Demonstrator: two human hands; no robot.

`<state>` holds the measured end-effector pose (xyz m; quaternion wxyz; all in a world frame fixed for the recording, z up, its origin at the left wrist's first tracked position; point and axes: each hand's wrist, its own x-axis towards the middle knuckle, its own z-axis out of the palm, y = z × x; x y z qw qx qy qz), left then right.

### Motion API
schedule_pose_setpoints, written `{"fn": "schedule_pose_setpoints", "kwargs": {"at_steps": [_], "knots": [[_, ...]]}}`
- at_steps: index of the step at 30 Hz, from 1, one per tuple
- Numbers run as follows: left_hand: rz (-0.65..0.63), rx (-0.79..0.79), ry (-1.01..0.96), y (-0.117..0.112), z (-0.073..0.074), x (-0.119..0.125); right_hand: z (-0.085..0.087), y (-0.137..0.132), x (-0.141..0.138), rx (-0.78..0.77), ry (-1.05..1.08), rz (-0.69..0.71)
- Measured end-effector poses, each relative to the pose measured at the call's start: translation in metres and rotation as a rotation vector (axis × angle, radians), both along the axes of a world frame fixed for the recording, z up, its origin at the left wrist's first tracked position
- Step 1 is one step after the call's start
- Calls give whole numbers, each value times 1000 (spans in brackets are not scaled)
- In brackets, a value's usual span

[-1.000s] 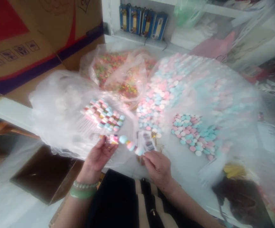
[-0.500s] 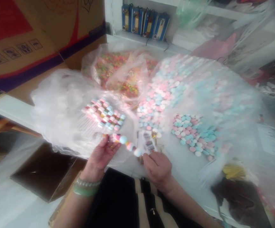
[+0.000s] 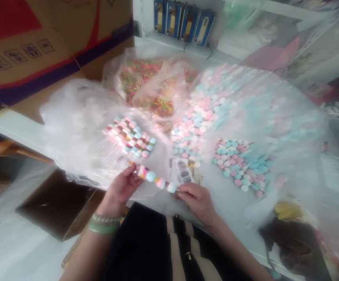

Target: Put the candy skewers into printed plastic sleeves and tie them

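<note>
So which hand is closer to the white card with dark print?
Right. The right hand is just below the card, by its lower edge; the left hand is farther away, to the card's left and slightly lower.

- Looks like matt cardboard on far-left carton
- Reads as thin, glossy plastic on far middle bag
- Seems smooth on strung beads
- Looks polished on green bangle

Left hand pinching, partly palm-up; right hand pinching, knuckles-up; forearms angled inward
</note>
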<state>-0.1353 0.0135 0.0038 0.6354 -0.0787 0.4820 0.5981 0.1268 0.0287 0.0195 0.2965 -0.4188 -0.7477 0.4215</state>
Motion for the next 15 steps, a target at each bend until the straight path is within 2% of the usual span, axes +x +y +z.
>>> {"fn": "schedule_pose_setpoints", "kwargs": {"at_steps": [4,8,15], "knots": [[57,-21,71,0,1,1,-1,0,2,-75,-13,-39],[20,-19,72,0,1,4,-2,-1,-1,-152,11,-76],[-66,-43,51,-3,-5,-2,5,5,-2,-654,160,-188]]}}
